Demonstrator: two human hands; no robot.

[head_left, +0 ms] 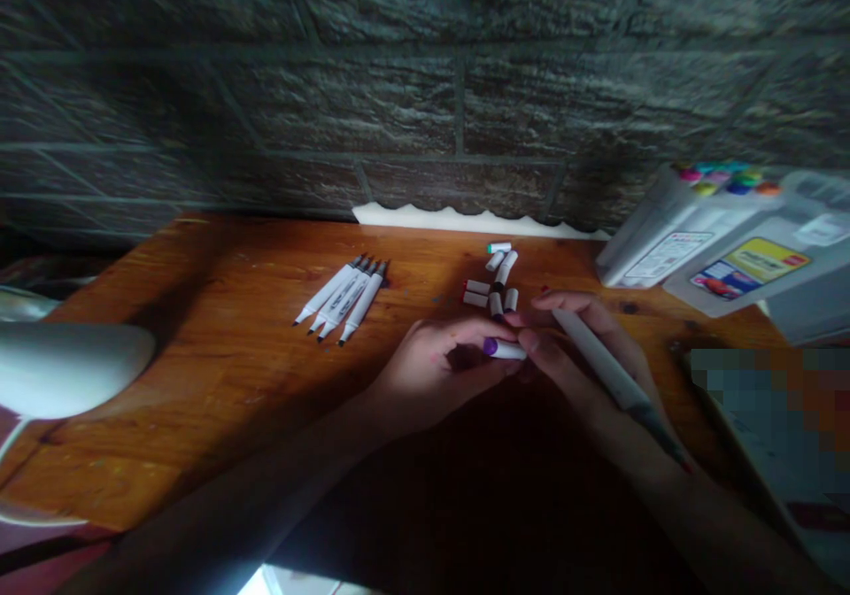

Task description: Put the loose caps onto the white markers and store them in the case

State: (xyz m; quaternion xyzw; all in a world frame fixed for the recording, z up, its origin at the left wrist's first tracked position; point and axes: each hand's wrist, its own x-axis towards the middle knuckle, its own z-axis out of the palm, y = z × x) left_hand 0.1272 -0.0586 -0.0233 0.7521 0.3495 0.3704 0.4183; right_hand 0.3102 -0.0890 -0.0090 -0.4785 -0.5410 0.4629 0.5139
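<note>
Purple-ended marker cap (506, 350) pinched between left thumb and fingers above the desk (232, 356), left hand (428, 365) loosely closed around it. At the cap's white end, thumb tip of the half-curled right hand (581, 384), with a white uncapped marker (601, 365) held aslant across it, reddish tip toward the wrist. Just beyond, a cluster of loose marker caps (476, 299); farther left, four uncapped markers (351, 301) lying side by side.
</note>
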